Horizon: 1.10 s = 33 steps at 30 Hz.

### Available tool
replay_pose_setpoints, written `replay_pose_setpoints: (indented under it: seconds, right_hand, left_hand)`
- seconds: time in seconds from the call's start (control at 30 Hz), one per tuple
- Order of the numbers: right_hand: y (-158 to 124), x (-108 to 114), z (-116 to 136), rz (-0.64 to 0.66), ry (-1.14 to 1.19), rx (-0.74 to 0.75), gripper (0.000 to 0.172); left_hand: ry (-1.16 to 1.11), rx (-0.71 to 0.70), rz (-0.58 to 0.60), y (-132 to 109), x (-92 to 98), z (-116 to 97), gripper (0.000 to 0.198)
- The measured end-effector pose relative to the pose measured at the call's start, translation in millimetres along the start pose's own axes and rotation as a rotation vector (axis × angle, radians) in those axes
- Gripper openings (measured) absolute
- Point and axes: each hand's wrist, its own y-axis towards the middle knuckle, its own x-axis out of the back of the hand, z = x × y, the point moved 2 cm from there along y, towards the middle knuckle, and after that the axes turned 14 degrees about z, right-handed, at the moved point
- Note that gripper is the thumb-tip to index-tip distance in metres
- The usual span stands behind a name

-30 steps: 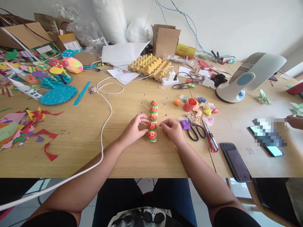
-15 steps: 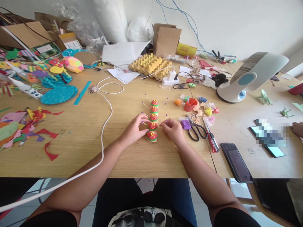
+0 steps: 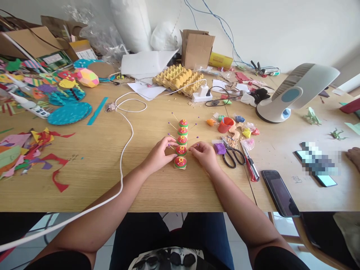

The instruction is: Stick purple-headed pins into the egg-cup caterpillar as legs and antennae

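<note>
A row of several red-and-green decorated domes with yellow loops on top runs away from me down the middle of the table. They appear to sit on a strip of egg carton. Thin sticks with purple tips stick out on both sides. My left hand steadies the row from the left, its thumb and fingers curled at the two domes nearest the fourth stick. On the right side, my right hand pinches a thin purple-tipped stick, its inner end close to the fourth dome.
Black scissors, a red cutter, a purple clay packet and a phone lie to the right. A white cable crosses over my left forearm. Behind are egg trays and a fan.
My right hand has shifted very slightly left toward the row, the pinched stick with it. My left hand stays in place. The whole view has moved a little.
</note>
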Motion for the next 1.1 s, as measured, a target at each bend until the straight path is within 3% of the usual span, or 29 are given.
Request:
replay_pose_setpoints:
  seconds: [0.73, 1.1]
  right_hand:
    - [-2.5, -4.4, 1.1, -0.017, -0.043, 0.014, 0.02]
    - [-1.2, -3.8, -0.5, -0.013, -0.034, 0.033, 0.021]
  left_hand:
    - [-0.088, -0.011, 0.013, 2.8, -0.3, 3.9, 0.037]
    - [-0.018, -0.028, 0.051, 1.8, 2.6, 4.8, 0.046]
